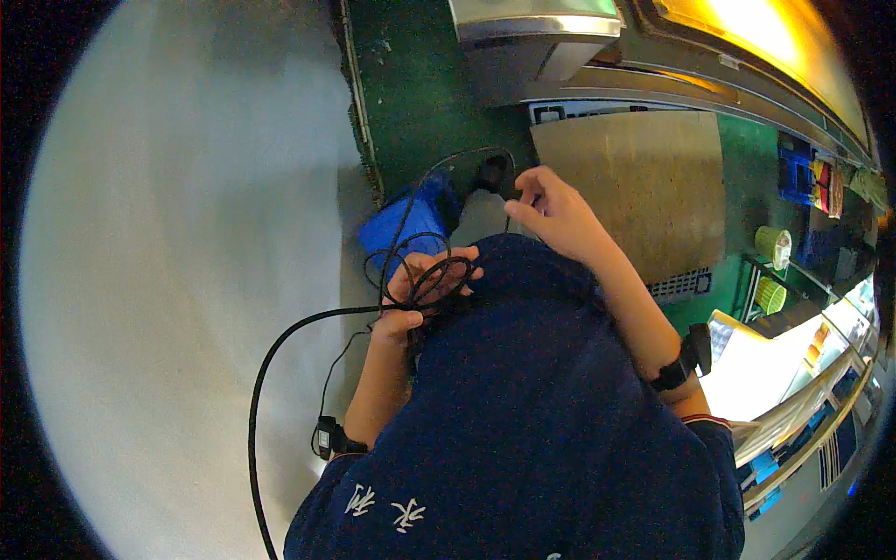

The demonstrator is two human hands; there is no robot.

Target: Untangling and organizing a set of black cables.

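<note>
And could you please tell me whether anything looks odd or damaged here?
Pale marks on the green floor near the white surface stand out against the darker colour; whether scraps or scuffs, I can't tell. The black cable looped in the left hand shows no obvious damage.

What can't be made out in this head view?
Thick black cable: where it leads is cut off by the head view's lower edge.
Left hand: in the head view, the coiled black cable hides part of the palm.
Right hand: same view, its bent fingers hide whether they grip the thin loop.
Blue object: same view, partly behind the left hand; kind unclear.
</note>
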